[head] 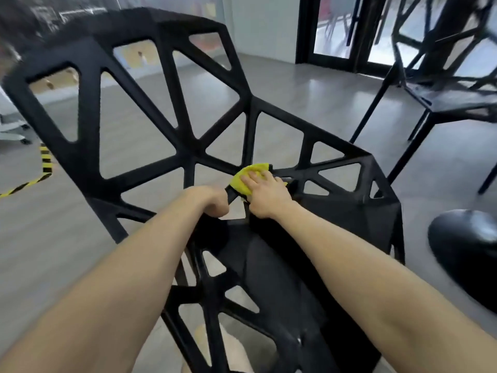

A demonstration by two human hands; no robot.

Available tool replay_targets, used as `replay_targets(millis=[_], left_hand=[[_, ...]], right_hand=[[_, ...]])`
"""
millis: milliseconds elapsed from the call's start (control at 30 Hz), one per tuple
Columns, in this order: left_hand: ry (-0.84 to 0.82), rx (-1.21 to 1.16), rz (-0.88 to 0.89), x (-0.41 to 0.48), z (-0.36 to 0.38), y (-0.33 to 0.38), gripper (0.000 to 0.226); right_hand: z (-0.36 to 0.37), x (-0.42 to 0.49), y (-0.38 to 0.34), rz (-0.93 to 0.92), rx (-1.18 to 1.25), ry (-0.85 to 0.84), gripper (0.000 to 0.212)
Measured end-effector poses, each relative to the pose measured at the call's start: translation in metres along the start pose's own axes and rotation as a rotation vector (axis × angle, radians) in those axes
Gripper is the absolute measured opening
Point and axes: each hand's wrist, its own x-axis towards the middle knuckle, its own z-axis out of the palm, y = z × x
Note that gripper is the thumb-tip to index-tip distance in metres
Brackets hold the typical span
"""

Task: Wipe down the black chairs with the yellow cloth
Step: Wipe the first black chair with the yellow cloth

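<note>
The left hand (212, 200) is wrapped tight round a bar of the black chair (191, 157). The right hand (265, 192) lies flat, pushing the yellow cloth (254, 167) on it.

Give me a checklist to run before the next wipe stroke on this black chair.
1. Cloth on the surface: ok. The folded yellow cloth lies on a strut of the black lattice chair.
2. Wiping hand in place: ok. The right hand presses on the cloth from above.
3. Chair steadied: ok. The left hand grips a strut just left of the cloth.
4. Cloth clean enough: cannot tell. Most of it is under the hand.
5. Struts already wiped: cannot tell. No marks show on the black surface.
6. Other chair done: cannot tell. The second black chair stands at the upper right, with no hand on it.
</note>
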Motion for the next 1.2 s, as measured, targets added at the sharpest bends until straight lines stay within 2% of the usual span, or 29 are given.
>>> replay_targets(millis=[133,233,300,367,433,533,600,667,733,867,967,1067,1200], left_hand=[[-0.073,0.112,0.005,0.003,-0.007,-0.002,0.023],[-0.124,0.142,0.03,-0.002,-0.019,-0.009,0.037],[-0.102,0.13,0.043,-0.005,-0.024,-0.015,0.04],[0.011,0.107,0.071,-0.005,-0.028,-0.016,0.045],[0.22,0.043,0.102,-0.005,-0.035,-0.016,0.054],[0.478,-0.124,0.079,-0.001,-0.042,-0.018,0.042],[0.536,-0.113,0.043,0.0,-0.037,-0.015,0.023],[0.595,0.009,0.025,0.002,-0.033,-0.013,0.004],[0.65,0.073,0.086,0.008,-0.034,-0.009,0.019],[0.585,0.255,0.265,0.021,-0.046,0.005,0.024],[0.426,0.297,0.197,0.032,-0.034,0.019,0.029],[0.373,0.35,0.184,0.05,-0.019,0.027,0.04],[0.349,0.322,0.177,0.057,-0.022,0.026,0.044]], right_hand=[[0.0,0.019,-0.001,0.02,-0.046,0.042,0.068],[-0.003,-0.01,0.037,0.086,-0.067,0.07,0.065],[0.0,-0.037,0.066,0.155,-0.12,0.114,0.062],[0.005,-0.057,0.08,0.189,-0.143,0.131,0.059],[0.004,-0.049,0.071,0.203,-0.144,0.162,0.05],[-0.003,-0.005,0.021,0.057,-0.04,0.172,0.049],[0.004,0.014,-0.011,-0.022,0.006,0.138,0.053],[0.009,0.015,-0.013,0.018,0.004,0.143,0.057],[0.008,0.001,0.01,0.065,-0.035,0.151,0.063],[0.009,-0.034,0.06,0.219,-0.144,0.151,0.059],[0.006,-0.026,0.041,0.227,-0.108,0.155,0.06],[0.007,0.005,0.008,0.139,-0.033,0.136,0.066],[0.006,-0.004,0.042,0.134,-0.079,0.134,0.069]])
